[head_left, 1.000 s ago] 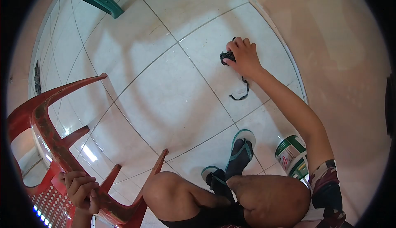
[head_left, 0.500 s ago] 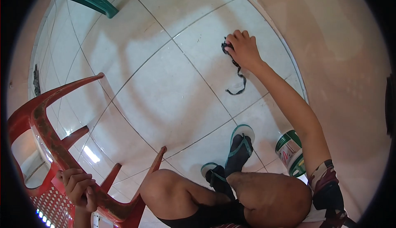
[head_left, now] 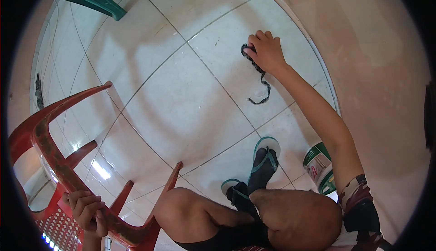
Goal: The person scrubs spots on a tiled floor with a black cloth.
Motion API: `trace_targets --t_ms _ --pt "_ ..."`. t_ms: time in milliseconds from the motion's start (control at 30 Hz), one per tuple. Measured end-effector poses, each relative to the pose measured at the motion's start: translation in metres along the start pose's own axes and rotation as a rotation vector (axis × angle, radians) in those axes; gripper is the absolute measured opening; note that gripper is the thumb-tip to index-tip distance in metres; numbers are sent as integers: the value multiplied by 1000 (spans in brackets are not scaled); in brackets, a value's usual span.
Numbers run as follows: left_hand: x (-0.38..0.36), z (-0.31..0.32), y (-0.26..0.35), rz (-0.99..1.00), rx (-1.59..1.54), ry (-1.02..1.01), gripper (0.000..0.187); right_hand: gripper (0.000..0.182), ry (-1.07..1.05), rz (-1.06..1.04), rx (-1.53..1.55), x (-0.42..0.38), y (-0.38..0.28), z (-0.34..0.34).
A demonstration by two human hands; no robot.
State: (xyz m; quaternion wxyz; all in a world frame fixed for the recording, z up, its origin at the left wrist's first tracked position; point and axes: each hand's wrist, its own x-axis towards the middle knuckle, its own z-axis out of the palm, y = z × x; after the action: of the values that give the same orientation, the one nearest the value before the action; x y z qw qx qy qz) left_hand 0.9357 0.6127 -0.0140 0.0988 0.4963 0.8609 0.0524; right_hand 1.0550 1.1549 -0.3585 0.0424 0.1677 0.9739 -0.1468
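A crouching person presses a dark rag (head_left: 249,53) against the white tiled floor (head_left: 181,110) with the right hand (head_left: 266,52), arm stretched out ahead; the fingers are curled down over the bunched cloth, and a thin dark strip of it trails back across the tile toward the knees. The left hand (head_left: 88,211) is wrapped tight around the frame of an overturned red plastic chair (head_left: 54,160) at the person's left side. A green-and-white can (head_left: 320,167) stands near the right elbow, just beside a foot in a teal-edged sandal (head_left: 265,160).
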Motion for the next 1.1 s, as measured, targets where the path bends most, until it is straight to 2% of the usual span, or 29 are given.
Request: trace_targets --t_ms 167,367,633,1100 --pt "-2 -1 -2 -7 -22 -5 16 21 41 -62 2 -19 -3 -5" --pt "-3 -5 -3 -19 9 -26 17 21 80 33 -37 15 -1 5" --pt "-4 -3 -3 -22 -9 -31 18 19 45 -104 -40 -13 -5 -6" --pt "1 -1 0 -10 8 -10 18 20 43 -3 -33 2 -6 0"
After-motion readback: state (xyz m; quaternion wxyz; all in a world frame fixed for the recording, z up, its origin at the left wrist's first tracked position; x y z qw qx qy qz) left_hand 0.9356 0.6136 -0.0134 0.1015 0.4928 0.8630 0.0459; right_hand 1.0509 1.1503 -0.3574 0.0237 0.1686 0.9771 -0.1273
